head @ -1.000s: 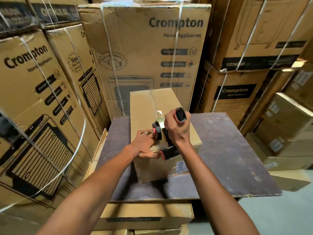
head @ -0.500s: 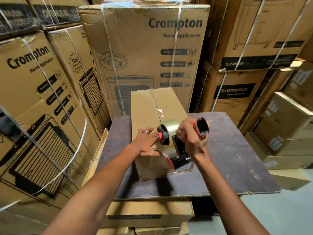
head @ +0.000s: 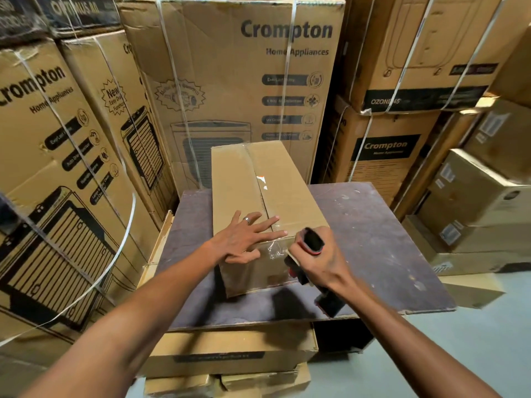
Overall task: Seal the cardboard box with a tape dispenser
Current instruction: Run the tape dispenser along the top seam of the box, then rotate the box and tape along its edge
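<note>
A long plain cardboard box (head: 287,193) lies on a dark board, its near end towards me. Clear tape runs along its top seam and down over the near edge. My left hand (head: 247,239) lies flat on the box's near top corner, fingers spread, a ring on one finger. My right hand (head: 319,259) grips the black and red tape dispenser (head: 311,241) just off the box's near right corner, low beside its front face. The dispenser's lower part shows blurred below my wrist; the tape roll is hidden.
The dark board (head: 370,234) rests on stacked cardboard cartons (head: 230,354). Tall strapped Crompton boxes (head: 235,81) wall in the left, back and right. Smaller cartons (head: 474,214) stand at the right. Pale floor (head: 459,354) shows at the lower right.
My right hand has pulled the dispenser off the top of the box, down past its near right corner. My left hand has opened flat onto the box top.
</note>
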The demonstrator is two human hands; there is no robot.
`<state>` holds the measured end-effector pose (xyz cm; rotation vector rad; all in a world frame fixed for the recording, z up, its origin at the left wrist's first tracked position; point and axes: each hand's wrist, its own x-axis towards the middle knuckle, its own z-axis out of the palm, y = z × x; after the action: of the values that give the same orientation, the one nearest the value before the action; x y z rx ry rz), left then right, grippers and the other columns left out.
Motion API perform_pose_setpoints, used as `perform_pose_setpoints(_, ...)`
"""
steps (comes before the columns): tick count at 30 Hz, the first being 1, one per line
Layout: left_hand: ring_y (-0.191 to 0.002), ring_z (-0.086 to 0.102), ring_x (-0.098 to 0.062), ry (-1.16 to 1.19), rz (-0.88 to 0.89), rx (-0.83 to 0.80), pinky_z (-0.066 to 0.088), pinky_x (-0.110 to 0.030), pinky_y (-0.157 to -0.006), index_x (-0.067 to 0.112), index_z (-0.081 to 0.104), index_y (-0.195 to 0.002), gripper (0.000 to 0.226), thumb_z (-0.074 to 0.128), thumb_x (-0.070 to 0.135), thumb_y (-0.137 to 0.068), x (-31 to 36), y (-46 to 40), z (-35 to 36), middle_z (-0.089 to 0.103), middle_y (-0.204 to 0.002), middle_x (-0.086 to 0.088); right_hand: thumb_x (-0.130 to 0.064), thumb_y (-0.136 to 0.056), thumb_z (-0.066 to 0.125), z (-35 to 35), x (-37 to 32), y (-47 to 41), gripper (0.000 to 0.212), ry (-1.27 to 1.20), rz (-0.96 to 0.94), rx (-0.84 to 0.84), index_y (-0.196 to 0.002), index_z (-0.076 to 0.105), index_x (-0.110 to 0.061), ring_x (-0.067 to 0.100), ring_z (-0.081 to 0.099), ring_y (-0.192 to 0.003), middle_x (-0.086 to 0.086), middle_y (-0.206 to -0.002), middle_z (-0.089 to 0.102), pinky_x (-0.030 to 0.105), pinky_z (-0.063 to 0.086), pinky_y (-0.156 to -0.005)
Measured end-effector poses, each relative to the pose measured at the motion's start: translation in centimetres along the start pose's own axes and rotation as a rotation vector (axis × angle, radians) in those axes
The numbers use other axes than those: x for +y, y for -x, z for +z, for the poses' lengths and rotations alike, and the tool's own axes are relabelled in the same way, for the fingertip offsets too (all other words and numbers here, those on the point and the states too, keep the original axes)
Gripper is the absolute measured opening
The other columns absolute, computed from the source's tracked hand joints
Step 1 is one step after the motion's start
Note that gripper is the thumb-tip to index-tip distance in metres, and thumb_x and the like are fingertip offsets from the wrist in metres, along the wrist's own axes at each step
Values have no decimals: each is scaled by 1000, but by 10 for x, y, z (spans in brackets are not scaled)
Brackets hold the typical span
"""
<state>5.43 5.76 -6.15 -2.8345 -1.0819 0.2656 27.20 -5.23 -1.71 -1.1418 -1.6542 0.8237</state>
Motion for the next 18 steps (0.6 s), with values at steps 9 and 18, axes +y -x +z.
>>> perform_pose_setpoints(9, -149, 18, -45, -31, 17, -12, 24, -71, -109, 61, -5, -151, 83, 33, 40, -81, 3, -2, 0, -10, -170, 3, -46, -76, 55, -16, 100, 9, 36, 679, 202, -431, -61, 41, -16, 17, 33, -49, 7, -55, 47, 42, 36, -50)
perform_pose_setpoints(18, -151, 11, -47, -67, 28, -17, 19, -77, -109, 68, 6, -147, 71, 23, 41, -83, 2, -5, 9, -19, -168, 5, -32, -85, 55, -37, 157, -6, 25, 1128, 328, -728, -94, 67, -12, 41, 70, -100, 23, -107, 73, 40, 55, -78)
